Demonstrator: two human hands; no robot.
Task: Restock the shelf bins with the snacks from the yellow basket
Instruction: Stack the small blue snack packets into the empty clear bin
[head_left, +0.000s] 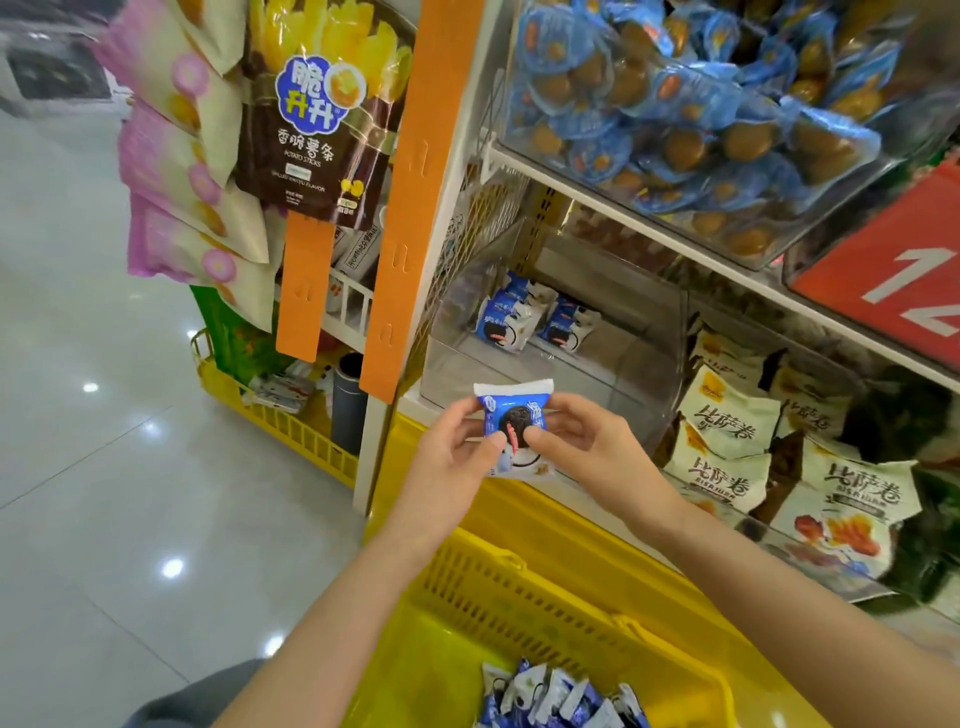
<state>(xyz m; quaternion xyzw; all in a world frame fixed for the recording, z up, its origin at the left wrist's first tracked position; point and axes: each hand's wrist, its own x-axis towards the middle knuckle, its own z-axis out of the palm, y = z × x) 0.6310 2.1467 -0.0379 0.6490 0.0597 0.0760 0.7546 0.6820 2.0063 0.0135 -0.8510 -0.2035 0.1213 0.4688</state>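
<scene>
Both my hands hold one blue-and-white cookie snack packet (514, 415) in front of the shelf. My left hand (457, 457) pinches its left edge, and my right hand (582, 441) pinches its right side with the thumb on the front. Behind it stands a clear shelf bin (639, 374) with three matching packets (535, 319) lying at its back. The yellow basket (519, 587) sits below my arms, and several of the same blue packets (561, 696) lie in its bottom.
A clear bin of blue-wrapped brown snacks (691, 119) hangs over the shelf above. White pizza-roll bags (737, 447) fill the bin to the right. An orange upright (410, 192) and hanging potato-stick bags (317, 114) stand at left, above another yellow basket (291, 415) on the tiled floor.
</scene>
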